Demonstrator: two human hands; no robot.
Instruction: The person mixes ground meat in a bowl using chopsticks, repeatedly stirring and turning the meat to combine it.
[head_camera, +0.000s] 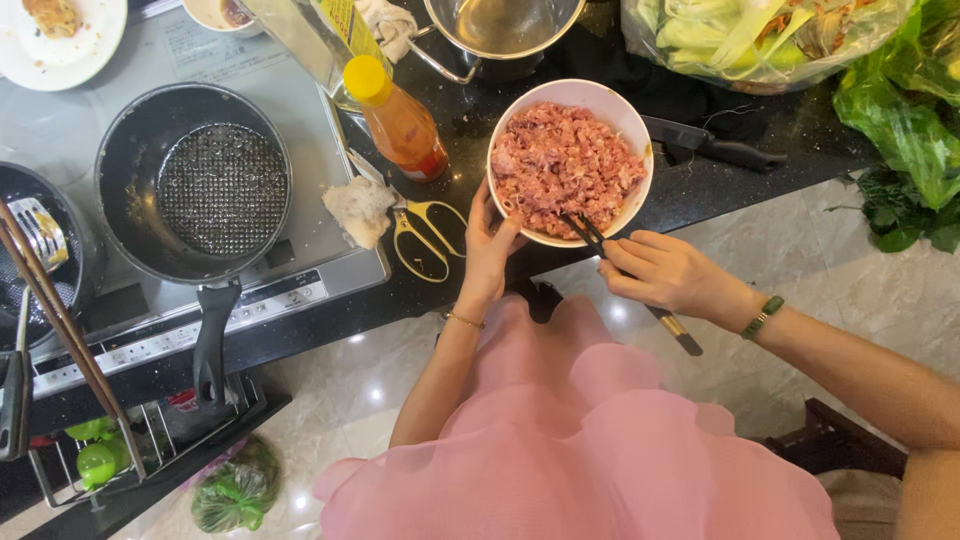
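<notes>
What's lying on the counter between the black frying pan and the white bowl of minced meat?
In the head view, yellow-handled scissors and a crumpled pale cloth lie there, between the black frying pan and the white bowl.
</notes>
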